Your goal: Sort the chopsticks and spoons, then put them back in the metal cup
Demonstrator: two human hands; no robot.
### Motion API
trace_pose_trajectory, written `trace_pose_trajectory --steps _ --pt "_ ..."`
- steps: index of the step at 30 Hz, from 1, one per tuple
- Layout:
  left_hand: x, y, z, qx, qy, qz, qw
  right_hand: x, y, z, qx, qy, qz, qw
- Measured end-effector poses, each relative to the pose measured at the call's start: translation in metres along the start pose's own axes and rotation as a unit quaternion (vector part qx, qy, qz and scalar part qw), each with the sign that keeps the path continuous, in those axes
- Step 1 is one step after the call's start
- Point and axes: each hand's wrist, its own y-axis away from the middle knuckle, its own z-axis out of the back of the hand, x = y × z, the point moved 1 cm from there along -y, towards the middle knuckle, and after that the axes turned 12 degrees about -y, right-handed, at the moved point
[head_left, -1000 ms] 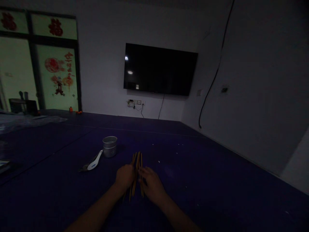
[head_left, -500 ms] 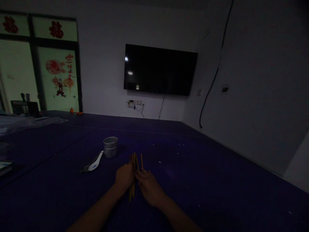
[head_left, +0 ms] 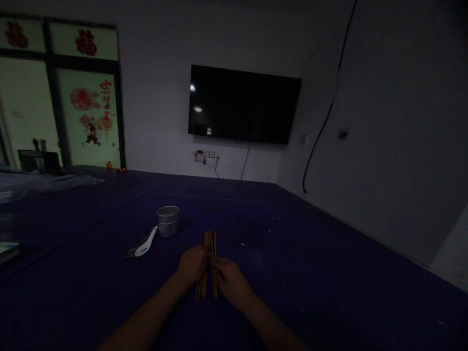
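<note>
Several yellow-brown chopsticks (head_left: pixel 202 288) lie lengthwise on the dark purple table in front of me. My left hand (head_left: pixel 193 265) is closed around the larger bundle of them, near its middle. On the other side, my right hand (head_left: pixel 231 282) pinches a smaller group, one or two chopsticks (head_left: pixel 214 288), a narrow gap away from the bundle. Both hands rest low over the table, their fingertips close together. Left of the hands stands a grey metal cup (head_left: pixel 168 225), with a white soup spoon (head_left: pixel 146 243) beside it. A dark utensil, hard to make out, lies partly under the spoon.
Clear plastic sheeting (head_left: pixel 47 186) covers the table's far left. A phone-like device (head_left: pixel 10 251) lies at the left edge. Small white scraps (head_left: pixel 242 244) are scattered to the right. A television (head_left: pixel 244 105) hangs on the wall behind.
My right hand has gone from flat fingers to a pinch on the right-hand chopsticks. The left-hand bundle has shifted slightly right, its top leaning right, and a gap now separates the two groups.
</note>
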Motion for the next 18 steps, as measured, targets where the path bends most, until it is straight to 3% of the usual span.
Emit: trace_pose_trajectory --steps 7,18 --pt "0.001 0.001 -0.002 -0.037 0.01 -0.018 0.999 -0.006 0.0 0.0 0.008 0.012 -0.007 1.0" --pt "0.003 -0.006 -0.017 -0.021 0.072 -0.065 0.995 0.001 0.001 0.002 0.039 0.026 0.003 0.999"
